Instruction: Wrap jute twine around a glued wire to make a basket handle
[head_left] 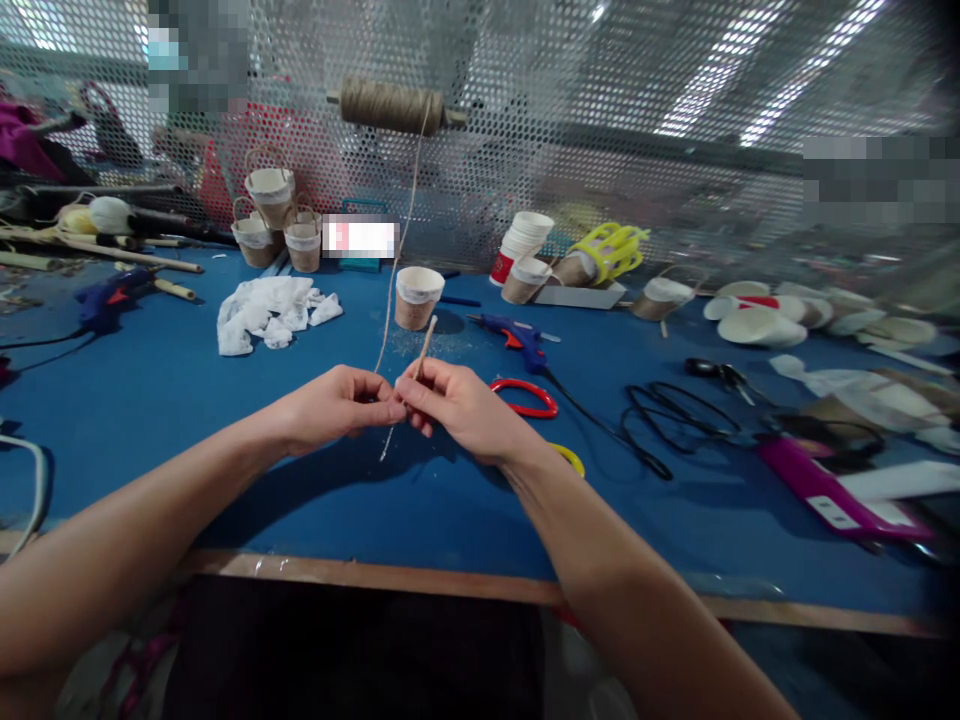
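My right hand [465,405] pinches a thin tan stick [427,342], whose upper end points up and away from me. Below the fingers a thin pale wire-like end [387,442] sticks out. With fingertips pressed together, my left hand [349,405] meets the right one at the twine [409,215]. That strand runs down from a twine spool [390,106] hung on the mesh panel. Just beyond my hands stands a small twine-wrapped cup [418,300] with a white lining. The exact grip between the fingertips is hidden.
A blue glue gun [517,335] and red-handled scissors [529,398] lie right of my hands. Farther right are a black cable [675,420] and a magenta box [832,490]. Crumpled white cloth [274,312] and wrapped baskets [270,200] stand at left. Perforated metal closes the back.
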